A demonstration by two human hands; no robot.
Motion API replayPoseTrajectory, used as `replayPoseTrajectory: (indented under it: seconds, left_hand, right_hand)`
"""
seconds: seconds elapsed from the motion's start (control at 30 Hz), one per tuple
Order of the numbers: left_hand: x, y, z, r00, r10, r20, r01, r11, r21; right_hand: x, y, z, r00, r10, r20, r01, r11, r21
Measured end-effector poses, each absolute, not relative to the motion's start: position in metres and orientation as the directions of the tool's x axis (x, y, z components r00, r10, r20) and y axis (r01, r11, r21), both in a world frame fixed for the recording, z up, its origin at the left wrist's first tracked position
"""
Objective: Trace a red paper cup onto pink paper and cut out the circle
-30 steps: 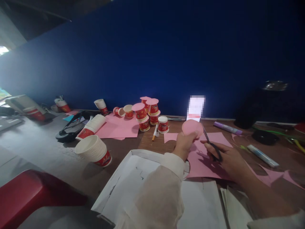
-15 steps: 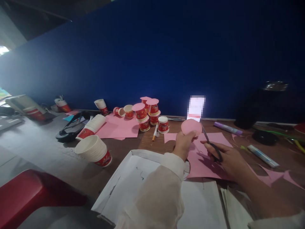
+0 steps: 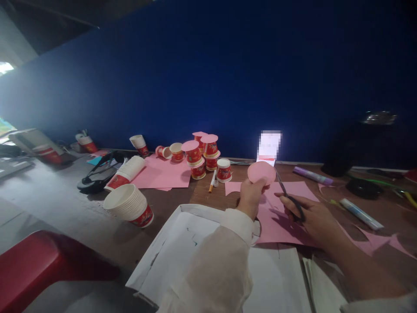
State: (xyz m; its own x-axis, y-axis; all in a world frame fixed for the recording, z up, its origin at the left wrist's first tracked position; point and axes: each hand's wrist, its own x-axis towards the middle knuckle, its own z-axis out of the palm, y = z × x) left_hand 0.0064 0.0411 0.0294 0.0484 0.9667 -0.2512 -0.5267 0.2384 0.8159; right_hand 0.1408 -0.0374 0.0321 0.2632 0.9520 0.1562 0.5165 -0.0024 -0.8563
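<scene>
Between the thumb and fingers of my left hand (image 3: 252,195) is a round pink paper disc (image 3: 261,172), held up above the table. My right hand (image 3: 302,211) grips dark-handled scissors (image 3: 296,208), their blades pointing up beside the disc's right edge. Beneath both hands lies a larger pink paper sheet (image 3: 276,221). To the left, red paper cups (image 3: 192,154) stand stacked, several with pink discs on top. A single upside-down cup (image 3: 223,170) stands close to them, near a pen-like stick (image 3: 212,181).
A lit screen (image 3: 267,148) leans at the back. Nested cups (image 3: 128,204), pink sheets (image 3: 163,171) and a black headset (image 3: 89,183) are at left. A white box lid (image 3: 176,239) lies in front. Glue tubes (image 3: 361,213) and pink scraps (image 3: 374,241) are at right. A red stool (image 3: 45,256) stands lower left.
The disc in my left hand has tipped slightly and risen a little, with the scissors staying beside its edge. The whole view has shifted very slightly.
</scene>
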Motion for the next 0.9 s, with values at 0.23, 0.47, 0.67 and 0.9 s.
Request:
replayPoseTrajectory:
  seconds: [0.23,0.47,0.67,0.9]
  left_hand:
    - [0.008,0.044,0.025,0.04,0.957,-0.287,-0.594,0.254,0.764]
    - [0.012,0.039,0.022,0.069,0.962,-0.262,-0.62,0.247,0.744]
    - [0.013,0.038,0.017,0.077,0.98,-0.183,-0.487,0.197,0.851]
    - [0.013,0.037,0.017,0.095,0.985,-0.146,-0.433,0.172,0.885]
  right_hand:
    - [0.137,-0.038,0.039,0.275,0.961,0.042,0.512,-0.109,-0.852]
    - [0.134,-0.041,0.033,0.257,0.966,0.017,0.436,-0.1,-0.895]
    - [0.133,-0.041,0.033,0.266,0.964,0.018,0.431,-0.102,-0.897]
    - [0.136,-0.041,0.035,0.29,0.957,0.012,0.447,-0.124,-0.886]
